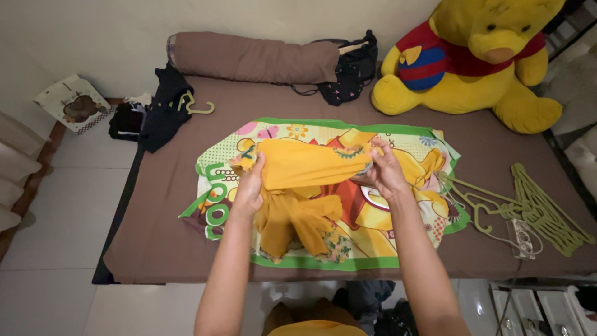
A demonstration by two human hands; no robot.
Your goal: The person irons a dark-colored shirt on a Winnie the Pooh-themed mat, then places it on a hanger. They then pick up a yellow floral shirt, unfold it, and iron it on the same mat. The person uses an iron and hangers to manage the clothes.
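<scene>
- Paper bag [73,103] on the tiled floor, stiff and flat-sided; dark clothes [163,107] heaped limp at the mattress corner with one green hanger [198,106].
- Left hand [249,190] pinched shut on the yellow garment [305,186], at its left edge.
- The garment hangs just above a printed cloth [298,261] at mid-mattress: thin, soft and light by the look, drooping freely. Edges or seams seem the best places to grip.
- Right hand [384,169] closed on its floral-trimmed right edge.
- Thin plastic hangers [535,208] lie tangled; a plush bear [472,56] sits behind.
</scene>
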